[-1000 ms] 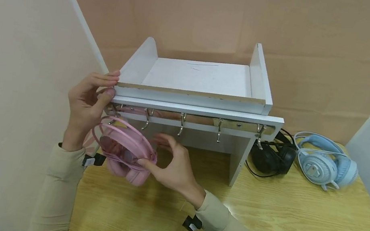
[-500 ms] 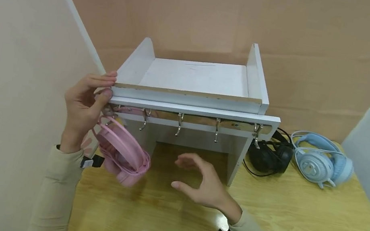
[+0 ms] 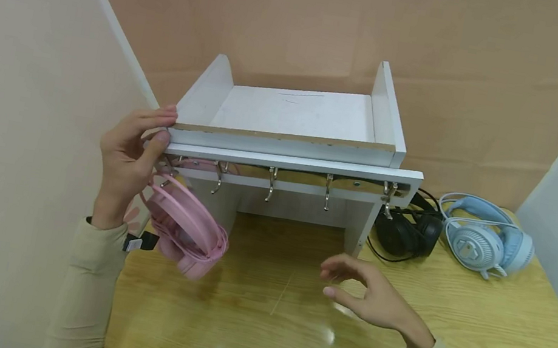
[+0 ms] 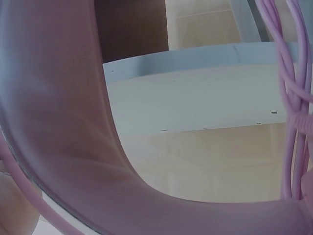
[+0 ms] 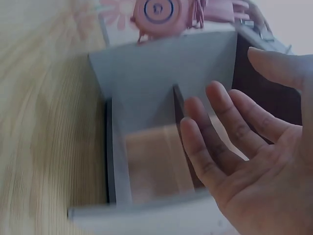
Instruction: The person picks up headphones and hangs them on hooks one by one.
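Pink headphones [image 3: 187, 223] hang tilted by their headband from the leftmost metal hook, under the hook rail [image 3: 302, 165] of a small white shelf [image 3: 295, 112]. Their bundled pink cable [image 4: 288, 98] shows close up in the left wrist view. At the shelf's left front corner my left hand [image 3: 128, 164] grips the edge, thumb low on the rail and fingers over the board above. My right hand [image 3: 370, 291] is in the air over the table, right of the shelf's opening, fingers spread and holding nothing.
Several silver hooks [image 3: 271, 185] line the rail. Black headphones [image 3: 408, 229] and light blue headphones [image 3: 490, 237] with cables lie on the wooden table [image 3: 240, 340] right of the shelf. A pale wall panel [image 3: 27, 156] stands close on the left; a brown backdrop [image 3: 311, 13] is behind.
My right hand has let go of the pink headphones and moved right, away from them. The headphones now hang lower and more tilted. My left hand has stayed on the shelf corner.
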A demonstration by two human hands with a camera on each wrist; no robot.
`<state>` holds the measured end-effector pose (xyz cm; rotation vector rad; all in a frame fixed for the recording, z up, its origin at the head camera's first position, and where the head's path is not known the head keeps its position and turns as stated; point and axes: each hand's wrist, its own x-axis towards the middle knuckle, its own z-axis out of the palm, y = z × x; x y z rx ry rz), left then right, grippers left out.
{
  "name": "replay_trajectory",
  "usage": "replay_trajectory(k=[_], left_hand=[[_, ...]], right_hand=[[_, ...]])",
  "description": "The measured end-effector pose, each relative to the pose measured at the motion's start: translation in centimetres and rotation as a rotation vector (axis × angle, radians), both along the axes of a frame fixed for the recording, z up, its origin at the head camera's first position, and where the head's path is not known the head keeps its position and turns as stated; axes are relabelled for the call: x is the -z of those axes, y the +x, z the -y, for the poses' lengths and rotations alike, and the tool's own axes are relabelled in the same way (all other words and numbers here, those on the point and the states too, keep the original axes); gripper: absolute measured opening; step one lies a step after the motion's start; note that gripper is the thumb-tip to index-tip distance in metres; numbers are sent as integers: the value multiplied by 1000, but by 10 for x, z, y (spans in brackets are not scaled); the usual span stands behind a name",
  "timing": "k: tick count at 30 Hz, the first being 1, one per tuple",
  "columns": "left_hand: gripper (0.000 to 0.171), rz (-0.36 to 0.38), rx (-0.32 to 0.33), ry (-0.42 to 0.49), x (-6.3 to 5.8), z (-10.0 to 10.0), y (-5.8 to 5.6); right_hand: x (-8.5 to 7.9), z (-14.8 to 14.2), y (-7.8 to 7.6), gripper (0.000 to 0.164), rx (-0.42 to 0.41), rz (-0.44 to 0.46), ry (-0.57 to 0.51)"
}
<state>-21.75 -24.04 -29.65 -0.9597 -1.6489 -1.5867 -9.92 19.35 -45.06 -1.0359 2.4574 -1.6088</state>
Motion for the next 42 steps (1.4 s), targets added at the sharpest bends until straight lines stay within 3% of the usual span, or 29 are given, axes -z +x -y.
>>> replay_trajectory(k=[6,15,26,30,36,42], left_hand=[[21,3,-27,-26,1,0,0],[20,-9,-42,-42,-1,-4,2],[19,-8,-55,-52,0,-2,1],[19,-11,-56,-51,1,-2,0],[20,-23,-56,-46,1,-2,-1],[20,-36,-56,-39,1,-2,-1]], right_hand=[[4,-38,-2,28,86,-12,45],[-8,-97,-9,22,331,-13,145],[-14,-146,-49,34,659,-47,216],[-12,-152,-64,42,695,-29,227],[-7,-157,-85,59,721,86,309],[-1,-159,-98,62,754,115,313]])
